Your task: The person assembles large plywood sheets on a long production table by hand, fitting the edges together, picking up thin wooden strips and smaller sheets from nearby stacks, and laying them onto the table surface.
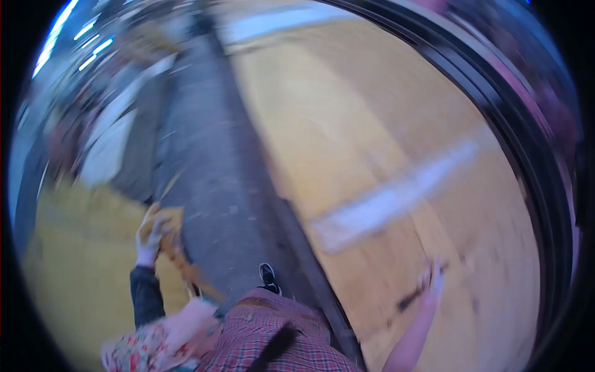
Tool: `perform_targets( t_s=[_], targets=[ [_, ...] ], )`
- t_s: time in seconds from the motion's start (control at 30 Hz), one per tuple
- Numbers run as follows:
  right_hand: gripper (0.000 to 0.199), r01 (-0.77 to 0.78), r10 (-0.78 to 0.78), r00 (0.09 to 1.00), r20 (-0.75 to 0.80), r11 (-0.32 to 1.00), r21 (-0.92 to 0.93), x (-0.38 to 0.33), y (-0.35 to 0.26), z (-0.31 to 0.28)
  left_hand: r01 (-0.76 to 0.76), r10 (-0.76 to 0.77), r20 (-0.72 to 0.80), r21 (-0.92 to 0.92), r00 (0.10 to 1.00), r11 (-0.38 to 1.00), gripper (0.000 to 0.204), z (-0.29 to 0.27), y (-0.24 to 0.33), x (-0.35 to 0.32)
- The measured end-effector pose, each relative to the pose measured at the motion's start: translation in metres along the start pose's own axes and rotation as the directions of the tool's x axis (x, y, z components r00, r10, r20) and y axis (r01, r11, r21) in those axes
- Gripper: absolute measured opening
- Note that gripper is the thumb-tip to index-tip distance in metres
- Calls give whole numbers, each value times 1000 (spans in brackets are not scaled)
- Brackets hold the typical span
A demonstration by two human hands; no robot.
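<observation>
The view is heavily blurred by motion. The left hand (150,239) is raised at the left side, its fingers (162,227) clenched around a crumpled orange-brown piece of material (180,254) that trails down from the hand toward the person's waist; what the material is cannot be told. The hand sits just over the edge where a yellow sheet (80,273) meets a grey strip of floor (204,173).

The right hand (432,282) is out at the lower right, over a large tan board (372,124), and its fingers grasp a thin dark tool (414,299) whose kind the blur hides. A pale stripe (396,195) crosses the board above that hand, well apart from it.

The grey strip runs from the person's dark shoe (268,276) away toward the top, narrow, bounded on its right by the board's long dark edge and on its left by the yellow sheet and pale flat pieces (108,146) farther off. A curved dark rail (527,155) closes the board's right side. The widest open room lies on the board between the stripe and the far top edge
</observation>
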State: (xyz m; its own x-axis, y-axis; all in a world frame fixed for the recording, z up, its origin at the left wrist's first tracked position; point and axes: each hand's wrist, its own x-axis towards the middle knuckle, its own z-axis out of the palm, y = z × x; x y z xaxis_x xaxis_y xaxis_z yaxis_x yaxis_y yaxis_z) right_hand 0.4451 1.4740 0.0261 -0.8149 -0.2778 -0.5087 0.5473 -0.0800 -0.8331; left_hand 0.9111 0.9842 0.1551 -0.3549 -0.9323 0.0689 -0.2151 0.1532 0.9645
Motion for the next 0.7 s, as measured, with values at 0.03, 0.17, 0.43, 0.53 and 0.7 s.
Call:
perform_targets(
  t_s=[0.03, 0.17, 0.43, 0.53, 0.7],
  targets=[
    [36, -83, 80, 995, 63, 996, 38, -9, 16, 48, -34, 43, -88, 94, 995, 995, 44, -49, -13, 6],
    [39, -107, 212, 805, 554, 970, -216, 0, 121, 255, 245, -123, -506, 183, 854, 952, 42, -195, 9, -21],
    [47, -41, 495, 492, 716, 835, -549, -59, 185, 662, 909, -436, -798, 366, 417, 198, 58, -450, -70, -91],
    [48, 36, 565, 501, 655, 743, -668, -34, 203, 748, 975, 6, -1000, -9, -11, 223, 49, -511, -152, -122],
    [49, 76, 610, 535, 585, 654, -752, 15, 282, 925, 573, 406, -874, 482, 266, 662, 32, -503, -194, 32]
  ],
)
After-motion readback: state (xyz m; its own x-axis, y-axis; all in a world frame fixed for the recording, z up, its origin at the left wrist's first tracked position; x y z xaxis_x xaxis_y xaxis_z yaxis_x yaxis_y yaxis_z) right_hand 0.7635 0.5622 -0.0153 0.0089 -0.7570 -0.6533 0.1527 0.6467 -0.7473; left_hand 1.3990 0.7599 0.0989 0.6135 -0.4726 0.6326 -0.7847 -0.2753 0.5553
